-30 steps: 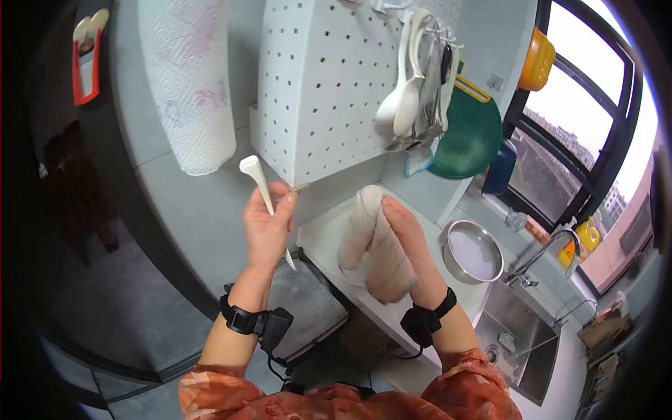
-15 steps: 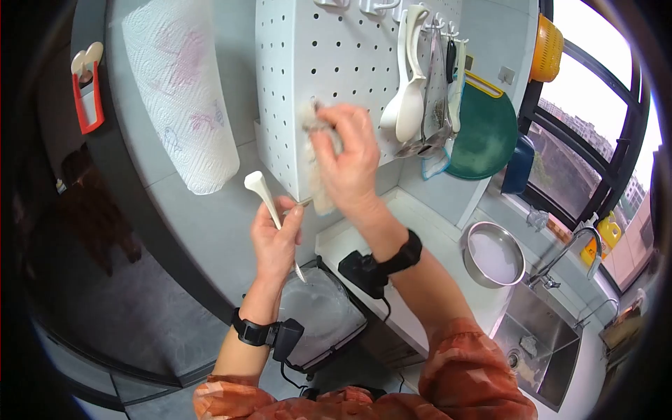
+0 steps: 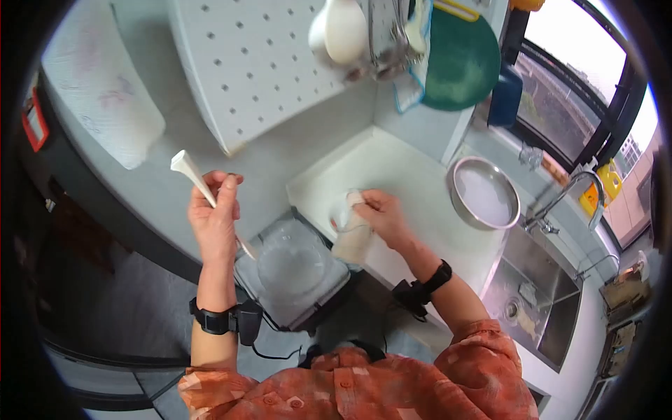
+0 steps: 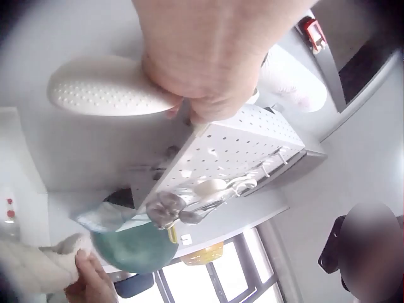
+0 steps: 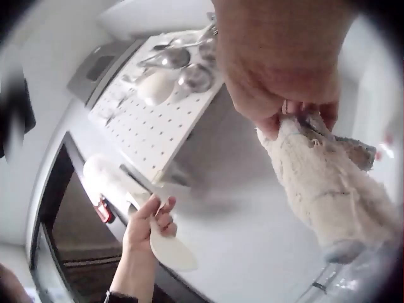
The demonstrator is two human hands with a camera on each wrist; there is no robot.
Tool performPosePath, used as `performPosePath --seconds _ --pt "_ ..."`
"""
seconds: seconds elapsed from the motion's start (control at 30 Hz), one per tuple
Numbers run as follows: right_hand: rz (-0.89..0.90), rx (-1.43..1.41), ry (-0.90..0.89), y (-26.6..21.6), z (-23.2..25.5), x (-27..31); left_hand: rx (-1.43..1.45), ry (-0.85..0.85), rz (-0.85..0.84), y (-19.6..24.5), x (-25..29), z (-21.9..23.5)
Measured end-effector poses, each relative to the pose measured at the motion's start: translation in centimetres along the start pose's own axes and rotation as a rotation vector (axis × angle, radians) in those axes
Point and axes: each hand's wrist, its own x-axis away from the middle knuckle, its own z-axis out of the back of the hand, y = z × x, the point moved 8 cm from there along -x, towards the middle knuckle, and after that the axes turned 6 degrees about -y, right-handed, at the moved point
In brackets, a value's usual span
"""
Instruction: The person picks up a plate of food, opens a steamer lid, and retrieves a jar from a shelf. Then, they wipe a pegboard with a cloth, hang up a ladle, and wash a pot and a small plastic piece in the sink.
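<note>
My left hand [image 3: 215,218] grips a white rice paddle [image 3: 187,169] by its middle. The paddle's broad face, dotted with small bumps, shows in the left wrist view, and its flat blade [image 5: 174,254] points down in the right wrist view. Over the counter's near edge, my right hand [image 3: 385,218] pinches a beige rag [image 3: 352,243] at its upper end. The rag [image 5: 328,183] hangs in folds below those fingers. Between the two hands stands a covered bin [image 3: 290,269], lower than the counter. Above both is a white pegboard box [image 3: 252,63].
White ladles [image 3: 339,31] and metal utensils hang from the pegboard, beside a green board [image 3: 462,63]. A steel basin [image 3: 514,217] of cloudy water stands on the counter [image 3: 420,182] by the sink [image 3: 490,294]. Paper towels [image 3: 105,98] hang at the left.
My right hand took the rag from over the counter up to the pegboard's corner, then back down over the counter's edge. My left hand keeps the rice paddle; the head view has shifted.
</note>
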Motion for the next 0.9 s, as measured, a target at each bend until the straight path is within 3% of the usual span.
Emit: performPosePath --seconds 0.07,0.17,0.2,0.3,0.37,0.4,0.43,0.47,0.5,0.57,0.6,0.67,0.8,0.9 --pt "-0.281 -0.027 -0.017 3.3 3.1 3.0 -0.016 -0.034 0.084 -2.1 2.1 0.0" --pt "-0.427 0.007 0.154 9.2 8.1 6.1 -0.035 -0.098 0.215 -6.0 5.5 -2.0" --pt "-0.438 0.005 0.156 11.3 9.4 6.6 -0.058 -0.161 0.335 -8.1 6.8 -3.6" --pt "-0.445 0.071 0.250 15.5 13.0 8.1 -0.132 -0.336 0.567 -13.1 10.4 -7.9" --pt "-0.058 0.817 0.453 12.1 15.0 8.9 -0.241 -0.459 0.493 -15.7 11.9 -10.1" --pt "-0.064 0.811 0.440 11.3 15.0 9.2 -0.298 -0.506 0.498 -17.4 12.9 -10.7" --pt "-0.070 0.626 0.365 9.6 14.7 9.3 -0.390 -0.579 0.409 -19.1 13.9 -11.5" --pt "-0.079 0.440 0.284 7.8 14.0 9.3 -0.570 -0.659 0.388 -18.1 14.9 -12.8" --pt "-0.085 0.427 0.260 5.7 13.4 9.8 -0.623 -0.784 0.429 -17.0 16.0 -14.6" --pt "-0.468 -0.115 -0.147 5.8 9.2 11.3 -0.710 -0.991 0.253 -15.7 18.1 -17.3" --pt "-0.472 -0.119 -0.163 5.5 8.9 11.7 -0.717 -0.980 0.264 -15.4 18.4 -17.7" --pt "-0.592 -0.168 -0.396 5.8 6.8 13.2 -0.758 -1.124 0.254 -15.1 19.6 -18.8" --pt "-0.662 -0.335 -0.389 6.6 5.8 14.2 -0.790 -1.152 0.235 -15.3 20.0 -18.0" --pt "-0.646 -0.346 -0.376 7.5 4.7 14.1 -0.989 -1.151 0.223 -14.4 19.6 -16.3"
